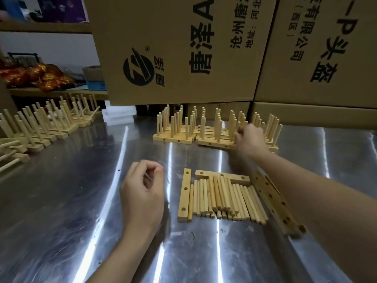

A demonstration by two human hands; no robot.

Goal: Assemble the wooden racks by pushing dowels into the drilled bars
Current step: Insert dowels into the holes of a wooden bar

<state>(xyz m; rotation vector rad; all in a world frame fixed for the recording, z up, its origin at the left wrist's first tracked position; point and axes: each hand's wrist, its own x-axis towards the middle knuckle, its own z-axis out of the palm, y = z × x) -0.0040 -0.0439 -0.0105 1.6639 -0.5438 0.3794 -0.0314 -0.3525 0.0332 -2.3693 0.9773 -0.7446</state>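
Observation:
A pile of loose dowels (226, 198) lies on the metal table (81, 201) in front of me. Drilled bars frame it: one bar (184, 195) on its left, one bar (222, 176) across its far side, and more bars (275, 199) on its right. Farther back stands a group of bars with upright dowels (204, 129). My right hand (248, 137) reaches into that group, its fingers curled round an upright dowel at the front right. My left hand (142, 193) hovers left of the pile, fingers loosely curled, holding nothing.
A row of finished racks (47, 121) runs along the table's left side. Large cardboard boxes (183, 48) stand close behind the far group. A shelf at far left holds orange-red packets (34, 76).

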